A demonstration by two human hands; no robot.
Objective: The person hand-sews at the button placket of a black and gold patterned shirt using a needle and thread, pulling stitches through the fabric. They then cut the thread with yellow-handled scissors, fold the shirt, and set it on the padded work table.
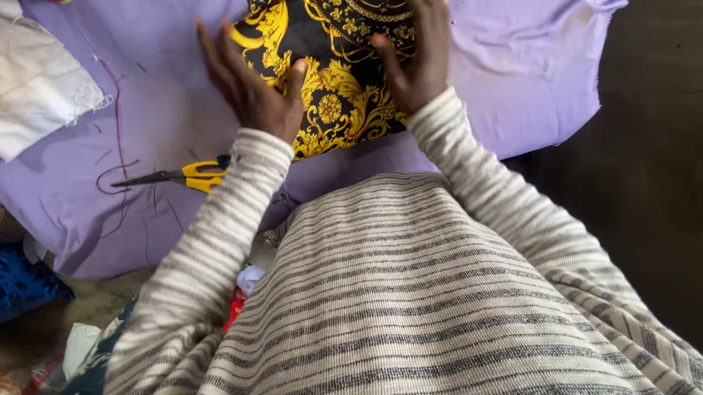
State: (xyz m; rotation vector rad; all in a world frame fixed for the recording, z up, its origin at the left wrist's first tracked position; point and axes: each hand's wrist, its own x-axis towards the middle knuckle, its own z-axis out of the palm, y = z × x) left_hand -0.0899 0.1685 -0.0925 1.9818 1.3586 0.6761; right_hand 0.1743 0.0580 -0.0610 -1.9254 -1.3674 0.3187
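A black cloth with a gold ornamental pattern [336, 62] lies on a lilac sheet [521, 60] spread over the work surface. My left hand [249, 87] rests flat on the cloth's left edge, fingers spread. My right hand [420, 46] presses flat on its right side, fingers pointing away from me. Neither hand grips anything. The far part of the patterned cloth runs out of view at the top. My grey striped sleeves and top fill the lower half of the view.
Yellow-handled scissors [182, 176] lie shut on the lilac sheet, left of my left arm, among loose dark threads. A white frayed cloth [16, 79] sits at the top left. Blue and red fabric scraps [7, 284] pile at the lower left. Dark floor [670, 165] lies to the right.
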